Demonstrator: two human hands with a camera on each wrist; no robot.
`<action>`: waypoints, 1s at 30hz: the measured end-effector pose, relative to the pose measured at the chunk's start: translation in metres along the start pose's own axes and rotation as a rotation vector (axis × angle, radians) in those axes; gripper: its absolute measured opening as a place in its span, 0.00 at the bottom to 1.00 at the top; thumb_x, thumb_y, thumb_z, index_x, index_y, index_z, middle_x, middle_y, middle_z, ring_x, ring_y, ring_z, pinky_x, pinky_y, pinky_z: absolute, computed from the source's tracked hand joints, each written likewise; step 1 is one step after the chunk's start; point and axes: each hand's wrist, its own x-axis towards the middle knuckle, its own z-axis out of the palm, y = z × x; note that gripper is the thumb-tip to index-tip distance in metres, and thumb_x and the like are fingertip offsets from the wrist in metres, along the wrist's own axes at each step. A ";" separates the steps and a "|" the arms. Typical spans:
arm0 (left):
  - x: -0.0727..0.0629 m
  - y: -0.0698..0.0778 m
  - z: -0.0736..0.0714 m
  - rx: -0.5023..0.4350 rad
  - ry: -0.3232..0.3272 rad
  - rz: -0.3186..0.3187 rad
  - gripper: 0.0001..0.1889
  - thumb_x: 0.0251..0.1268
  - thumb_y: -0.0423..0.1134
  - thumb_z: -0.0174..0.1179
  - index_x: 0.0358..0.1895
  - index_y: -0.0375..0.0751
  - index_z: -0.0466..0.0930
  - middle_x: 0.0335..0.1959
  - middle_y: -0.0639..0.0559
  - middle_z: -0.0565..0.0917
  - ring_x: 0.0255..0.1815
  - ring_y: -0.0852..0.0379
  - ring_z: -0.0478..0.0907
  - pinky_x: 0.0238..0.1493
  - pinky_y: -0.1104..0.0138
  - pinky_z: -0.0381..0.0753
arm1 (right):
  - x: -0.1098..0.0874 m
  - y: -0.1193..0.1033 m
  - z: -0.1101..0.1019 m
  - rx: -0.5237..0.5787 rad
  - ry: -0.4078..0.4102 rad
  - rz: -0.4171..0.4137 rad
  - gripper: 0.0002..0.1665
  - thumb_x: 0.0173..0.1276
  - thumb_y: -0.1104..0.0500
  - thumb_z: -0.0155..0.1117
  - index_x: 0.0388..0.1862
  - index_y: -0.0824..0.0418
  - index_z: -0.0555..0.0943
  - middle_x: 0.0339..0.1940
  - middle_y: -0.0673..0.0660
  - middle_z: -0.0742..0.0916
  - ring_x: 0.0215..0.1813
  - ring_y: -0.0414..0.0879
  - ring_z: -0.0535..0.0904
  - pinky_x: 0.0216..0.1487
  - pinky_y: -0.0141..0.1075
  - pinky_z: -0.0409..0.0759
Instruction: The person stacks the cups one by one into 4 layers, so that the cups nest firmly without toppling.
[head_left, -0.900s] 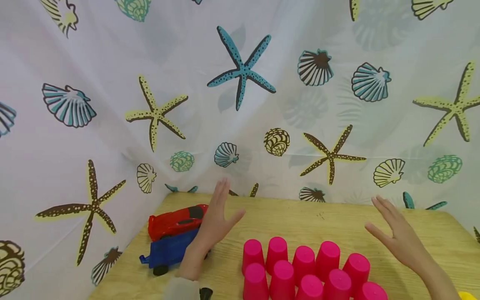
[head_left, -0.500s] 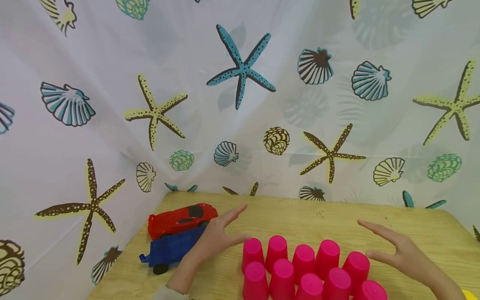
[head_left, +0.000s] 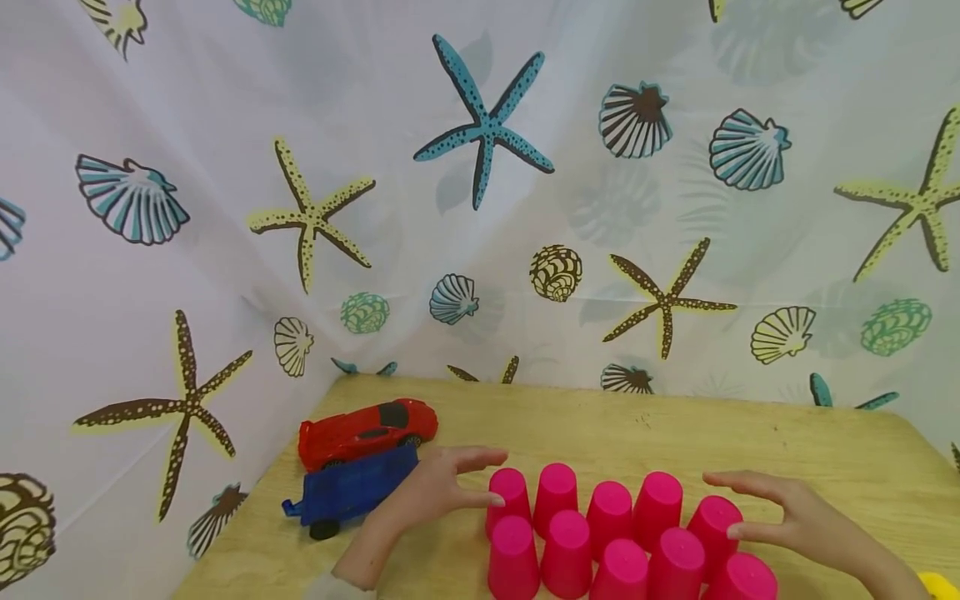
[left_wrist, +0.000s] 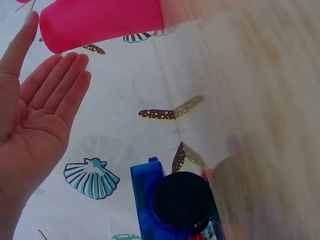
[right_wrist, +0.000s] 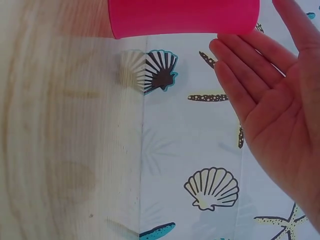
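Note:
Several pink cups stand upside down in two rows on the wooden table, front ones cut by the head view's lower edge. My left hand (head_left: 431, 493) is beside the back-left cup (head_left: 513, 487), its thumb overlapping that cup's side. In the left wrist view, straight fingers and thumb lie around the end of a pink cup (left_wrist: 105, 22). On the other side, my right hand (head_left: 817, 518) has its thumb tip at the back-right cup (head_left: 708, 523), with the fingers extended beyond it. The right wrist view shows flat fingers close under a pink cup (right_wrist: 185, 17).
A red toy car (head_left: 367, 432) and a blue toy trailer (head_left: 348, 490) sit left of the left hand. Something yellow (head_left: 937, 585) shows at the lower right edge. A white curtain (head_left: 525, 350) printed with shells and starfish hangs behind the table (head_left: 585, 425).
Both hands have come down and inward, from raised and apart to either side of the pink cups. Cups, car and trailer stay in place; the head view has tilted slightly.

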 end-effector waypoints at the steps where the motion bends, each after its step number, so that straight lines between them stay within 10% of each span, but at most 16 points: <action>1: 0.001 0.001 0.000 0.018 -0.004 0.000 0.32 0.55 0.56 0.70 0.64 0.50 0.77 0.61 0.51 0.82 0.64 0.46 0.78 0.64 0.48 0.77 | 0.000 0.000 -0.001 0.007 -0.011 0.009 0.30 0.66 0.54 0.67 0.66 0.54 0.74 0.61 0.59 0.84 0.57 0.17 0.70 0.46 0.30 0.84; 19: 0.004 0.004 -0.003 0.060 -0.015 0.007 0.27 0.56 0.56 0.69 0.58 0.52 0.82 0.55 0.55 0.86 0.58 0.51 0.82 0.60 0.50 0.80 | -0.001 -0.001 -0.004 0.016 -0.049 0.015 0.26 0.65 0.52 0.68 0.60 0.59 0.79 0.53 0.54 0.88 0.52 0.22 0.78 0.44 0.30 0.85; 30: 0.004 0.006 -0.031 0.120 0.301 0.154 0.25 0.54 0.49 0.72 0.56 0.47 0.83 0.52 0.50 0.88 0.54 0.49 0.85 0.56 0.52 0.83 | 0.000 0.002 -0.001 0.042 -0.065 0.015 0.26 0.66 0.52 0.67 0.61 0.60 0.79 0.54 0.57 0.88 0.52 0.22 0.78 0.44 0.29 0.85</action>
